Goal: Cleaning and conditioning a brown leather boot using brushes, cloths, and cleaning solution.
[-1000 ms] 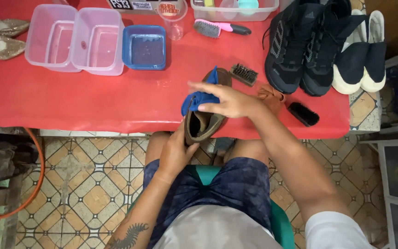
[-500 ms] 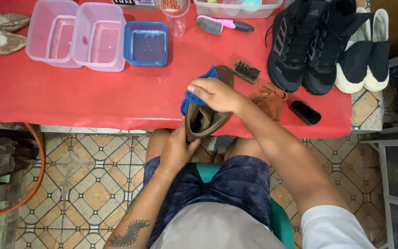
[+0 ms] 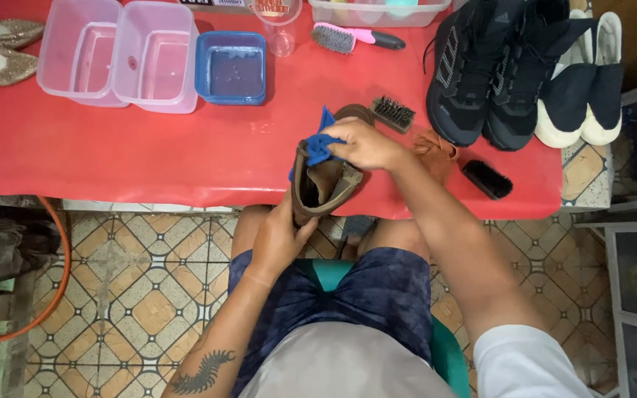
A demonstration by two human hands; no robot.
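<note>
I sit at a red table [image 3: 112, 162] with a brown boot [image 3: 324, 188] held over its front edge, opening towards me. My left hand [image 3: 278, 236] grips the boot from below at its heel. Pressed against the boot's upper side is a blue cloth [image 3: 318, 144], which my right hand [image 3: 363, 144] holds. A second brown boot [image 3: 433, 151] lies on the table just behind my right wrist.
A small dark brush [image 3: 394, 113] and a black brush [image 3: 486, 179] lie near the boots. Two clear tubs [image 3: 119, 55], a blue tub of water [image 3: 231, 68], a pink-handled brush [image 3: 355, 37], black high-top shoes [image 3: 488, 66] and dark slip-ons [image 3: 580, 92] stand further back. Patterned tiles lie below.
My right hand with the cloth has shifted slightly across the boot's upper. The boot stays in my left hand at the table edge.
</note>
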